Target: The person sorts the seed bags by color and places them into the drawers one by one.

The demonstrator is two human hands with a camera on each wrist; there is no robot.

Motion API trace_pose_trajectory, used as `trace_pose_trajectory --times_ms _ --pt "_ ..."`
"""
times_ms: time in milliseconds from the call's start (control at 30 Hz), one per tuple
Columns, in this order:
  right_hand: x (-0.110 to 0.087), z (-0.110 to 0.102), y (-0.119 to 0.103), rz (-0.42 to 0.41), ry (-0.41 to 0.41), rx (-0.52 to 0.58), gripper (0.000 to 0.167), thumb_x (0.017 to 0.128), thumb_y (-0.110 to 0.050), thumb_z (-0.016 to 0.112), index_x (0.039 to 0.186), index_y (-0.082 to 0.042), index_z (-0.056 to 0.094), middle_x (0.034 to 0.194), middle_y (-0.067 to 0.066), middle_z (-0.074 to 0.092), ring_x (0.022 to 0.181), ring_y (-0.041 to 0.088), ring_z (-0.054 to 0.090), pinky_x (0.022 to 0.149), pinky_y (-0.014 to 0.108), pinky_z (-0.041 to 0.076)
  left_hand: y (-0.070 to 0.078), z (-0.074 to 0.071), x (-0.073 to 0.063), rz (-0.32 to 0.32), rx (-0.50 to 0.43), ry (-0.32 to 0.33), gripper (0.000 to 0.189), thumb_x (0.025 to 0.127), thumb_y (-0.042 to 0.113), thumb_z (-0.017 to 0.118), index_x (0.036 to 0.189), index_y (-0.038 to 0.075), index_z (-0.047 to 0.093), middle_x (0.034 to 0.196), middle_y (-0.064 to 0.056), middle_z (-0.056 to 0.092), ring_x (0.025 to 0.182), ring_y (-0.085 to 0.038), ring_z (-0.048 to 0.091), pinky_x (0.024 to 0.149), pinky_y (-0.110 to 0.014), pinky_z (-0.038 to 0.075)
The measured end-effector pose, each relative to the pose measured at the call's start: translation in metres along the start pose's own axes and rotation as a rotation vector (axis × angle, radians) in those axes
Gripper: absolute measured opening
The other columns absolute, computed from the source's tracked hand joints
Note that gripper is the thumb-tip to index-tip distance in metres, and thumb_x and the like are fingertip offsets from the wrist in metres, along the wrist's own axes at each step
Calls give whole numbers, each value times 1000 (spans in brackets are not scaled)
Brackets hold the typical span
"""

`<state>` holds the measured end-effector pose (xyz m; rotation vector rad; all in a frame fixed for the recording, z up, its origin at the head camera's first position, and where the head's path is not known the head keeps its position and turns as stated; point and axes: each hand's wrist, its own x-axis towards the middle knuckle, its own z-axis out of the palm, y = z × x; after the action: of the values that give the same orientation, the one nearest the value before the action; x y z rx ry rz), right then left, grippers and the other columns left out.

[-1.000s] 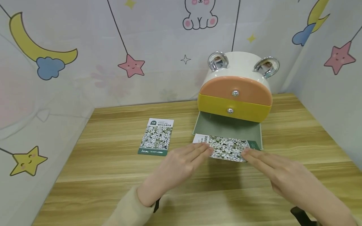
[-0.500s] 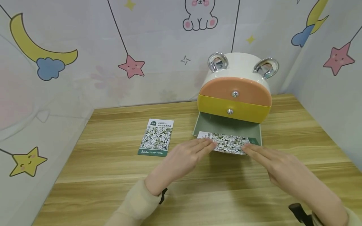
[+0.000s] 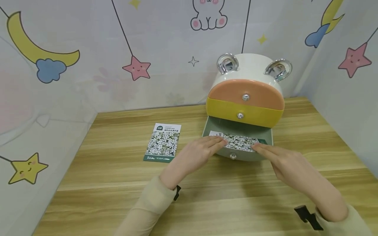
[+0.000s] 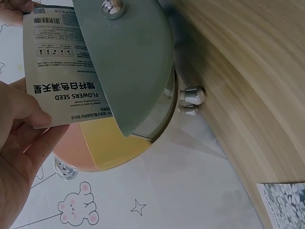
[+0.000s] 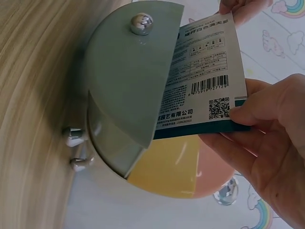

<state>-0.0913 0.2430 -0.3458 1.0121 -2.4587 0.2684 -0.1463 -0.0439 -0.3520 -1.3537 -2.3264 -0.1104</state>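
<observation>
A flower seed packet [image 3: 240, 141] is tilted into the pulled-out green bottom drawer [image 3: 248, 155] of a small bear-shaped cabinet [image 3: 257, 70]. My left hand [image 3: 198, 151] pinches the packet's left end between thumb and fingers. At its right end, my right hand [image 3: 290, 164] pinches it the same way. Both wrist views show the packet's printed back [image 4: 64, 67], with its far edge behind the green drawer front [image 5: 131, 71]. Further left, a second flower seed packet [image 3: 162, 143] lies face up on the wooden table.
Above the green drawer, the cabinet's yellow drawer [image 3: 224, 109] and orange drawer [image 3: 227, 91] are closed. Each drawer has a round silver knob. The wooden table [image 3: 118, 183] meets a patterned cloth wall [image 3: 165, 49] behind and at both sides.
Both hands have moved forward with the packet, away from the table's front. The packet has gone over the drawer front into the green drawer, whose front and knob now show.
</observation>
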Motion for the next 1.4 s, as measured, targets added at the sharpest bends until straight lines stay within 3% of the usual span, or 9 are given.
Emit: trace_pose_trajectory --times_ms 533,700,833,1033,1200,1400 --pt "5 12 11 58 -49 -13 60 67 18 56 122 -5 64 116 12 70 91 30 71 53 32 52 -9 16 7 -51 -35 -25 45 87 -3 62 129 13 61 128 -3 65 118 -16 62 99 -25 50" --pt "5 16 15 64 -44 -8 60 67 18 57 122 -5 64 114 14 70 89 31 71 50 30 50 -11 19 10 -69 -42 -45 51 82 -3 69 129 14 61 129 -1 65 119 -14 61 99 -25 50" --pt "5 19 17 88 -63 3 59 69 17 56 123 -5 64 115 14 70 89 32 70 50 29 49 -11 23 13 -98 -61 -58 54 80 -6 66 129 15 61 129 0 65 118 -13 61 95 -24 52" --pt "6 21 20 136 -102 45 59 72 17 55 126 -6 62 117 15 69 96 34 69 61 40 55 -13 31 16 -124 -99 12 35 89 4 60 123 14 65 122 0 68 113 -13 65 90 -23 54" --pt "8 24 22 195 -113 70 43 85 3 59 126 -9 63 115 11 70 99 32 69 73 47 57 -13 35 18 -142 -117 52 26 95 15 59 119 15 68 118 1 70 109 -11 67 91 -24 54" --pt "9 27 24 245 -122 89 36 90 -5 60 125 -11 64 114 10 71 98 30 70 74 48 57 -13 39 21 -162 -125 68 24 97 22 57 114 15 71 113 2 72 107 -12 68 89 -26 55"
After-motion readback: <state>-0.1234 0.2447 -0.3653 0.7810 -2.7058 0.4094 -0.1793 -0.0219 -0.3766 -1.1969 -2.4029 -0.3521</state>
